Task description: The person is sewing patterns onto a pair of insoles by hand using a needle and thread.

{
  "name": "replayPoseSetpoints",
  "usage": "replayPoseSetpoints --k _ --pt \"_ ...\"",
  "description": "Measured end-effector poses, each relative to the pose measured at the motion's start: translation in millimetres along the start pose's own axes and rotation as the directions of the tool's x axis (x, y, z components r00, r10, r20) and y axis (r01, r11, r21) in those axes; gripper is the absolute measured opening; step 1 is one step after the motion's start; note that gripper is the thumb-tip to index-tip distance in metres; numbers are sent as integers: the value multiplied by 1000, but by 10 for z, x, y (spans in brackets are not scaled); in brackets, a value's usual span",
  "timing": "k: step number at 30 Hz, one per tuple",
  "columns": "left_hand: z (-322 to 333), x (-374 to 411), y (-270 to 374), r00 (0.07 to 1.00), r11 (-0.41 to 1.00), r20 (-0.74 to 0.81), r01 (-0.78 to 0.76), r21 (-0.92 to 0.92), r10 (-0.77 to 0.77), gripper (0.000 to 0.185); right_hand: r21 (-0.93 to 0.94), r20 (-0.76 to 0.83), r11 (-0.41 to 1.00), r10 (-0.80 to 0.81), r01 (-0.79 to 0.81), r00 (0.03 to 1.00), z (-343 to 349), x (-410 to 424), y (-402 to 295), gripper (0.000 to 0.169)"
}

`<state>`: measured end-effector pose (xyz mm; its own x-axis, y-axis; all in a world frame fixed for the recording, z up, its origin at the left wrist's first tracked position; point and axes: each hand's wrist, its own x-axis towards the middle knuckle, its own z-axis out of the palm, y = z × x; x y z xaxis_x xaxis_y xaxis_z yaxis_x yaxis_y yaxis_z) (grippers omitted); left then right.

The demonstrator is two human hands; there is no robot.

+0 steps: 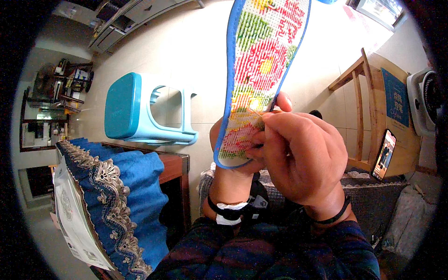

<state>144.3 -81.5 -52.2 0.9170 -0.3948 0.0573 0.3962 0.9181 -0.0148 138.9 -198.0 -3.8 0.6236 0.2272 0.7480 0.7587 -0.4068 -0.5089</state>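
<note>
An embroidered shoe insole (pixel 260 70) with blue edging is held up in front of me, its toe end cut off by the top of the view. Red, green and yellow stitches form flowers and leaves on its white mesh. Behind the narrower heel part, my left hand (pixel 227 168) grips it, mostly hidden by the insole. My right hand (pixel 304 150) is over the lower right edge, thumb and forefinger pinching a thin needle (pixel 256 112) whose tip lies against the stitched face. Yellow-orange thread seems to run by the fingertips.
A light-blue plastic stool (pixel 122 106) lies on its side left of the insole. Nearer left is a table with a blue lace-trimmed cloth (pixel 140 182). At right a phone (pixel 383 154) leans by a wooden chair (pixel 360 80), with a fan (pixel 425 101) beyond.
</note>
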Motion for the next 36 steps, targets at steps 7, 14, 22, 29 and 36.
replayPoseSetpoints --k 7,14,22,29,36 --pt "-242 -1 37 986 998 160 61 -31 -55 57 5 5 1000 17 -17 1000 -6 1 -18 11" --pt "23 -45 55 999 984 -15 39 175 -37 51 12 92 999 38 -40 995 -92 36 2 9" --pt "208 -21 -133 876 226 236 -353 908 420 29 804 478 144 421 -577 771 -102 -92 516 15" --pt "288 -91 -193 810 42 334 -401 915 482 29 874 485 -139 320 -466 814 144 -212 636 23" --pt "292 -109 -186 840 163 273 -386 908 470 29 869 494 -176 320 -462 808 188 -271 684 21"
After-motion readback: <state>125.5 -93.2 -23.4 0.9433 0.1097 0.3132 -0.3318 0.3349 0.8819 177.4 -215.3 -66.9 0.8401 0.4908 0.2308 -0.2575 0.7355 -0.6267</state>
